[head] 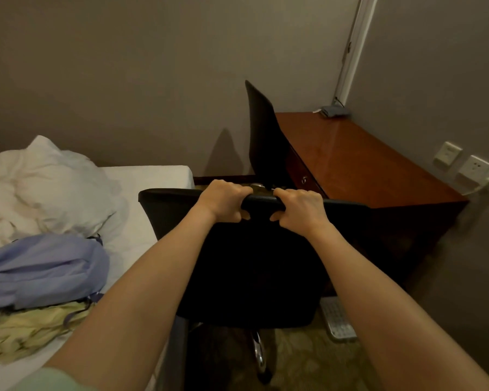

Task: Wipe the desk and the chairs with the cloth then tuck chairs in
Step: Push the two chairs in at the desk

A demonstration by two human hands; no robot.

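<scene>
A black office chair [249, 266] stands right in front of me with its back toward me. My left hand [223, 200] and my right hand [298, 206] both grip the top edge of its backrest, fingers curled over it. Beyond it a second black chair [263, 134] stands at the left side of the brown wooden desk [359, 162]. A folded grey-blue cloth [333, 110] lies on the desk's far corner by the wall.
A bed [141, 210] with a white crumpled duvet, a blue garment [40, 269] and a yellow one lies close on the left. Wall sockets [474, 170] with a plug are at the right. A white object [338, 320] lies on the carpet beside the chair base.
</scene>
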